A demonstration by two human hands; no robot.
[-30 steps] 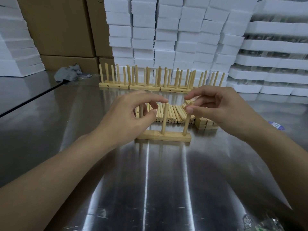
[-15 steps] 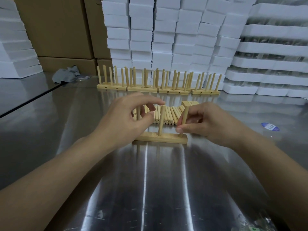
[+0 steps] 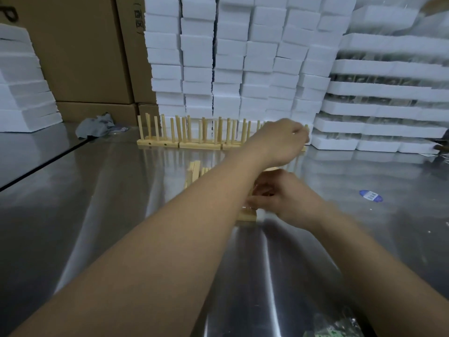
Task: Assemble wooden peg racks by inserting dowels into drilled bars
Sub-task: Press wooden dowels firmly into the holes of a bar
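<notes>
A row of finished peg racks (image 3: 201, 142) stands at the back of the steel table (image 3: 121, 215). My left hand (image 3: 279, 139) reaches across to the row's right end, fingers curled over a peg rack (image 3: 306, 129) that it mostly hides. Nearer to me, my right hand (image 3: 281, 198) is blurred, and its curled fingers come down on a short drilled bar (image 3: 246, 216) lying on the table. A few more bars (image 3: 194, 170) stand just left of my forearm. My left arm covers the loose dowels.
Stacks of white foam blocks (image 3: 243, 69) and cardboard boxes (image 3: 85, 45) wall off the back. A grey cloth (image 3: 97, 125) lies back left, a blue sticker (image 3: 370, 195) lies right, and a plastic bag (image 3: 335, 329) sits at the near edge.
The three-peg rack is gone from the middle of the table. My left hand has swung to the right end of the back row. My right hand has dropped onto a bar.
</notes>
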